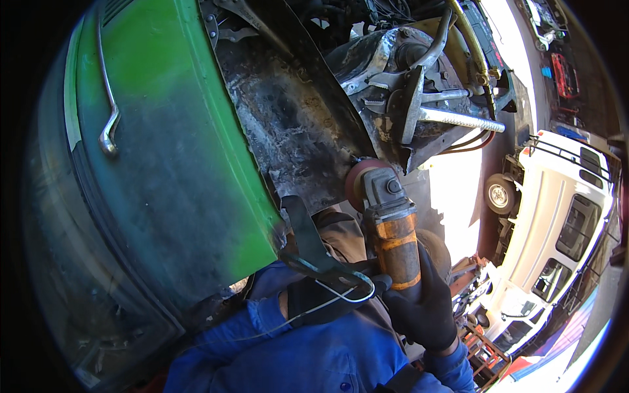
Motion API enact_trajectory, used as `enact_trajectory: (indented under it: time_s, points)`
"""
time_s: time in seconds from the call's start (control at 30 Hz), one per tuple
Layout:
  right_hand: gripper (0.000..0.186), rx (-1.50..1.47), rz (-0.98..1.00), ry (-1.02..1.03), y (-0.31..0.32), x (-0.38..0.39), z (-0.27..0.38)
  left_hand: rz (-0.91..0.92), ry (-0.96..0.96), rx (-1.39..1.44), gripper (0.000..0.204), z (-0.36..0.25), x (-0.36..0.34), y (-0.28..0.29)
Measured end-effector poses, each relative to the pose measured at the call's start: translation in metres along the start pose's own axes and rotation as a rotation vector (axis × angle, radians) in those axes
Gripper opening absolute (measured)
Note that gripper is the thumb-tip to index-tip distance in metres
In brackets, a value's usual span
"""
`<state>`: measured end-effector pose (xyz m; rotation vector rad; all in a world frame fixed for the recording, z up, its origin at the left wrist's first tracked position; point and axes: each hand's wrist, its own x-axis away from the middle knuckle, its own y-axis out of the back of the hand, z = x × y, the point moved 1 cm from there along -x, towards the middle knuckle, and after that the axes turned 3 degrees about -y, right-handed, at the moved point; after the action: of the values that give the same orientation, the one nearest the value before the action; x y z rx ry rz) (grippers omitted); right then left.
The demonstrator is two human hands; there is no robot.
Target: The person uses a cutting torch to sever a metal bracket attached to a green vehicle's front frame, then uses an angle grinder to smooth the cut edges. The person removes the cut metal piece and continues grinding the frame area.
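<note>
My right hand (424,311), in a black glove, is wrapped around the orange-and-grey body of an angle grinder (398,245). The grinder's reddish-brown disc (357,183) lies against the lower edge of a worn, bare metal panel (288,124). My left hand (321,298), also gloved in black, is closed with its fingertips against the grinder's left side. Part of it is hidden behind a dark bent metal strip (304,236) and a thin pale wire (334,300) that loops across the glove.
To the left is a green vehicle door (177,150) with dark patches and a chrome handle (110,124). Exposed engine-bay metalwork and a ribbed pale tube (462,120) jut out at the upper right. A white van (557,216) stands farther right, beyond sunlit ground.
</note>
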<state>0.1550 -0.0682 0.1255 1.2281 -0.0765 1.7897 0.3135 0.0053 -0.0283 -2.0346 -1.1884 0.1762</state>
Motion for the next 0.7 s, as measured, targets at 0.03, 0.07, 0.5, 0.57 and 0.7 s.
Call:
enact_trajectory:
  time_s: [0.03, 0.07, 0.5, 0.57, 0.7]
  points:
    - [0.093, -0.004, 0.000, 0.005, 0.0001, -0.0006, 0.0009, 0.007, -0.015, -0.021, 0.055, 0.0011, 0.0006, 0.0001]
    - [0.093, -0.009, 0.000, 0.012, 0.0001, -0.0014, 0.0007, 0.007, -0.013, -0.015, 0.055, 0.0025, -0.0001, 0.0001]
    - [0.093, 0.009, -0.008, 0.048, 0.0003, -0.0037, -0.0039, -0.019, 0.016, 0.064, 0.056, 0.0013, -0.0043, -0.0009]
    - [0.094, 0.007, -0.011, 0.046, 0.0000, -0.0036, -0.0036, -0.007, 0.089, -0.022, 0.056, 0.0017, -0.0047, -0.0007]
    - [0.093, -0.017, -0.015, 0.028, -0.0002, -0.0039, -0.0024, 0.002, 0.094, 0.025, 0.057, -0.0017, -0.0028, 0.0011]
